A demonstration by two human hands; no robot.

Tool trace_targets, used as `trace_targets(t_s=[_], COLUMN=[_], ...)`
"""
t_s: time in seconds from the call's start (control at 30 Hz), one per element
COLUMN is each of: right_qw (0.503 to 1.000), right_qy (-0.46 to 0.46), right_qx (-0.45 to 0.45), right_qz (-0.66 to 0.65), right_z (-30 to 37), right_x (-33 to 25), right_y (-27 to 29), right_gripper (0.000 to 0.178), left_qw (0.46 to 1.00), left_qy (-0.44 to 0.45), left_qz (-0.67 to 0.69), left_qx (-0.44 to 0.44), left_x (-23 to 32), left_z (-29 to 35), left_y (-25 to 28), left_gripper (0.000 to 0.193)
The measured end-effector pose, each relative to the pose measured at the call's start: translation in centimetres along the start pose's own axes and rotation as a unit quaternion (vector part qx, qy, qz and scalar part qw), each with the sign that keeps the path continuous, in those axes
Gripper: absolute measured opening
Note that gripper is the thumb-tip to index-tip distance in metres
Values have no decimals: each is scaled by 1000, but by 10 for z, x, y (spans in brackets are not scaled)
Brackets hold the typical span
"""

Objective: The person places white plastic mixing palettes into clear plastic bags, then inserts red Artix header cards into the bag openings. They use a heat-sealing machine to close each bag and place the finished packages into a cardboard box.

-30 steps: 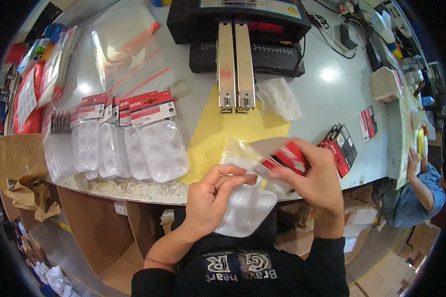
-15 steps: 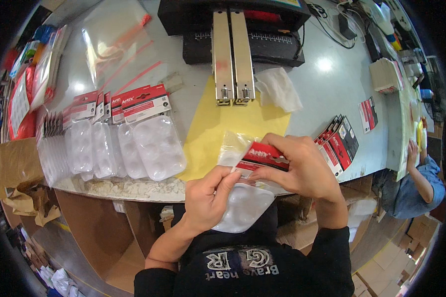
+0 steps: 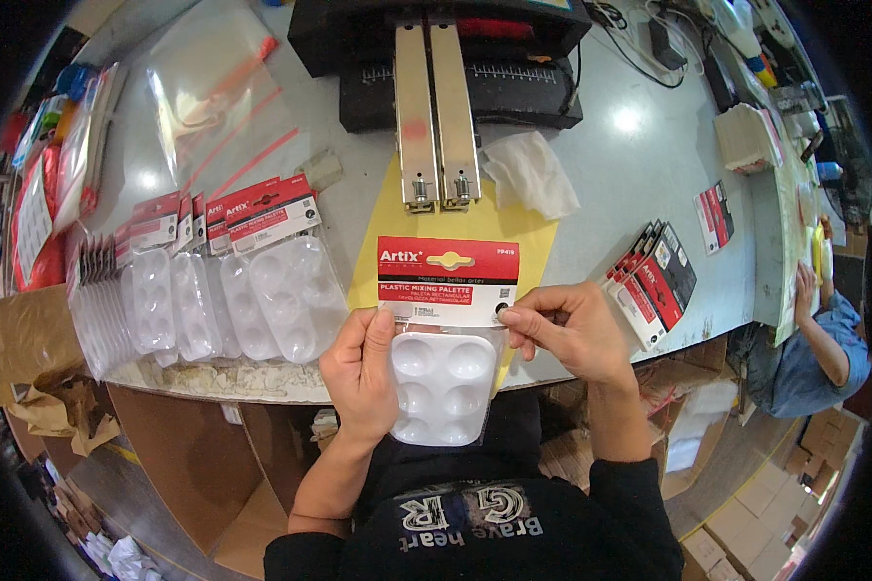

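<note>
I hold a white plastic palette with round wells [image 3: 444, 382] in a clear bag topped by a red-and-white header card [image 3: 447, 280]. My left hand [image 3: 363, 373] grips the bag's left edge. My right hand [image 3: 564, 329] pinches the card's lower right corner. The pack is upright and flat toward me, over the table's near edge and a yellow sheet [image 3: 513, 232].
Finished palette packs [image 3: 233, 290] lie overlapped at left. A black heat sealer with metal jaws [image 3: 438, 116] stands behind the yellow sheet, a crumpled wipe [image 3: 531, 172] beside it. Loose header cards [image 3: 654, 276] lie at right. Another person [image 3: 819, 334] works at far right.
The header card was folded sideways over the bag; it now sits straight across the top. The pack has been raised and turned flat, with both hands at its sides.
</note>
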State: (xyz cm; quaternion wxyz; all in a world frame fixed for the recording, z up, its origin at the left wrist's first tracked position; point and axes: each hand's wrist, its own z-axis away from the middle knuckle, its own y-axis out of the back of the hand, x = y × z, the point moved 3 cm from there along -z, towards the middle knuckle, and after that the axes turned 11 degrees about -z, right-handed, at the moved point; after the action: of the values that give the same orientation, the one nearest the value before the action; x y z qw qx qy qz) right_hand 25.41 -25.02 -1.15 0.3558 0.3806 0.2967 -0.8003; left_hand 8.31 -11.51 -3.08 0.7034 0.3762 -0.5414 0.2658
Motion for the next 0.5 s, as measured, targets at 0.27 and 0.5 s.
trace_targets(t_s=[0.27, 0.5], right_qw=[994, 973], right_qy=[-15, 49], right_qx=[16, 63], right_qz=[-104, -216], right_z=[8, -48], right_x=[9, 21], right_y=[-15, -16], right_gripper=[10, 16], left_qw=[999, 998], left_qy=[20, 13], left_qz=[-38, -61], left_qx=[-12, -2], left_x=[6, -5], left_z=[4, -45], left_y=[7, -10], left_gripper=[23, 29])
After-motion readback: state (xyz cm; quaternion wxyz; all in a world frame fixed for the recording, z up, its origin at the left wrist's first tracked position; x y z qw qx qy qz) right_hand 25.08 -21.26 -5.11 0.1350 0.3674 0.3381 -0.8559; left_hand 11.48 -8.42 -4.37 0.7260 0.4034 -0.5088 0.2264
